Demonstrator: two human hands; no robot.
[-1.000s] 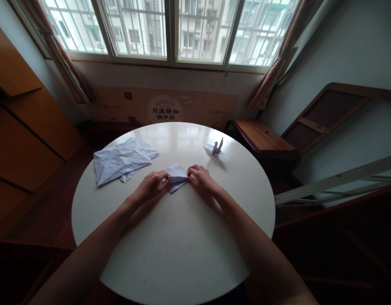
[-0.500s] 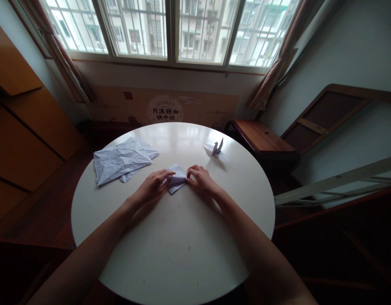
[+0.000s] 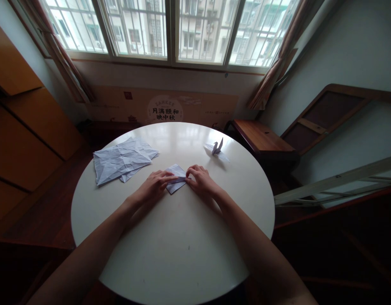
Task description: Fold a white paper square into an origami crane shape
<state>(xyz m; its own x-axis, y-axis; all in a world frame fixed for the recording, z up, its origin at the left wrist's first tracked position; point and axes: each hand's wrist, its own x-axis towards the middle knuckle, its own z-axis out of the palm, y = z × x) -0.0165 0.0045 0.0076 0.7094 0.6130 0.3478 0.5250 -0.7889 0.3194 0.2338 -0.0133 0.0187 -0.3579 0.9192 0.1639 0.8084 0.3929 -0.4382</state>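
Observation:
A small square of folded paper (image 3: pixel 176 186) lies on the white table between my hands, one corner toward me. My left hand (image 3: pixel 155 183) grips its left side, the index finger stretched along the raised fold across the middle. At the right corner, the thumb and fingers of my right hand (image 3: pixel 200 180) pinch the paper; the exact fingertip contact is too small to make out. Beyond my right hand stands a finished paper crane (image 3: pixel 217 148) with spread wings.
Creased sheets of paper (image 3: pixel 124 160) lie overlapping at the table's left. The round white table (image 3: pixel 182 254) has a curved edge all around. Behind it, a printed cardboard panel (image 3: pixel 221 101) leans under the window. A wooden bench (image 3: pixel 262 135) stands at the back right.
My left index finger has straightened across the paper, and the lifted middle flap now looks narrower and flatter. My right hand stays at the right corner, barely shifted.

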